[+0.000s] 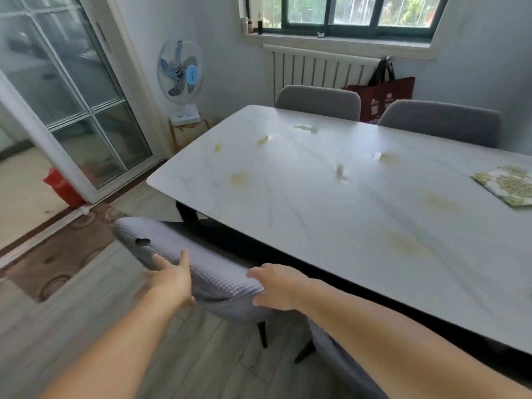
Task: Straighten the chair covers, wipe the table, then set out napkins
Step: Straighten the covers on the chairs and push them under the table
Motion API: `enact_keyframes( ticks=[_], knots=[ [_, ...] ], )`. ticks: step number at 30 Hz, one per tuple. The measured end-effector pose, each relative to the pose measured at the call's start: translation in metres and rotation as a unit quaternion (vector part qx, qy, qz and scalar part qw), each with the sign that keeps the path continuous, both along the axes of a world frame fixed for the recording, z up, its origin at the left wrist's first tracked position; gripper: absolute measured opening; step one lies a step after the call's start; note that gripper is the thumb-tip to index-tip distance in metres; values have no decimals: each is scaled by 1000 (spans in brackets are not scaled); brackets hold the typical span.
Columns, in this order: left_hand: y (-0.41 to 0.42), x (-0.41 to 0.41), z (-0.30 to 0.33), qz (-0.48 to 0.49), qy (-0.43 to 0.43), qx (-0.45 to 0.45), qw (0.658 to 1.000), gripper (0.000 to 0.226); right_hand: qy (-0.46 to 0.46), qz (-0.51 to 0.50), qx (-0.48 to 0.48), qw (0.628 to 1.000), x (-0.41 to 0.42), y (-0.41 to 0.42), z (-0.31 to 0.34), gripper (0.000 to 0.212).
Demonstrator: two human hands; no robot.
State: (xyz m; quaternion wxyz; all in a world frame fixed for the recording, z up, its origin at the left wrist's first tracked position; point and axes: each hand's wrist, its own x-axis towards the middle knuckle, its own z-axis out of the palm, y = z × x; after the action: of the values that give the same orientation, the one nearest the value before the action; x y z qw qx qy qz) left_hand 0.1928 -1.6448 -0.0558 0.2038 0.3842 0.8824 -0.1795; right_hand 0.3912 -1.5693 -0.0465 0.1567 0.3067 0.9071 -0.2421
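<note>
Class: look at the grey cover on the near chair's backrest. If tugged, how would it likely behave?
The chair cover is probably soft and stretchy: it hugs the backrest and wrinkles below. Its waffle texture likely gives grip to both hands, left and right. The hole might widen if pulled hard.

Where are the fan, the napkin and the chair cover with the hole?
fan (pixel 180 71), head view, on its front grille.
napkin (pixel 508 184), head view, middle of the patterned square.
chair cover (pixel 214 276), head view, on the fabric between the two hands.
</note>
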Motion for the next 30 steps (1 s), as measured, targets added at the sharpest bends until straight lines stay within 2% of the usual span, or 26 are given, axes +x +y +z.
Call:
enact_keyframes(
  ticks=[3, 6, 12, 24, 27, 30],
  knots=[
    [1, -3, -10, 71, -68, 58, 993, 118, -15, 31, 31, 999, -27, -5, -11, 42],
    [7, 1, -16, 77, -104, 91, 987, 120, -21, 44, 58, 997, -43, -7, -16, 36],
    [15, 0, -17, 56, -81, 87, 991, 121, -54, 61, 88, 993, -58, -6, -21, 31],
    [17, 0, -19, 17, -59, 98, 993, 121, -38, 99, 74, 992, -55, 0, -20, 21],
    [19, 1, -17, 18, -60, 72, 995, 124, -30, 91, 91, 991, -52, -2, -23, 22],
    [20, -3, -5, -10, -56, -8, 998, 122, -36, 68, 93, 993, -47, -3, -28, 31]
  ],
)
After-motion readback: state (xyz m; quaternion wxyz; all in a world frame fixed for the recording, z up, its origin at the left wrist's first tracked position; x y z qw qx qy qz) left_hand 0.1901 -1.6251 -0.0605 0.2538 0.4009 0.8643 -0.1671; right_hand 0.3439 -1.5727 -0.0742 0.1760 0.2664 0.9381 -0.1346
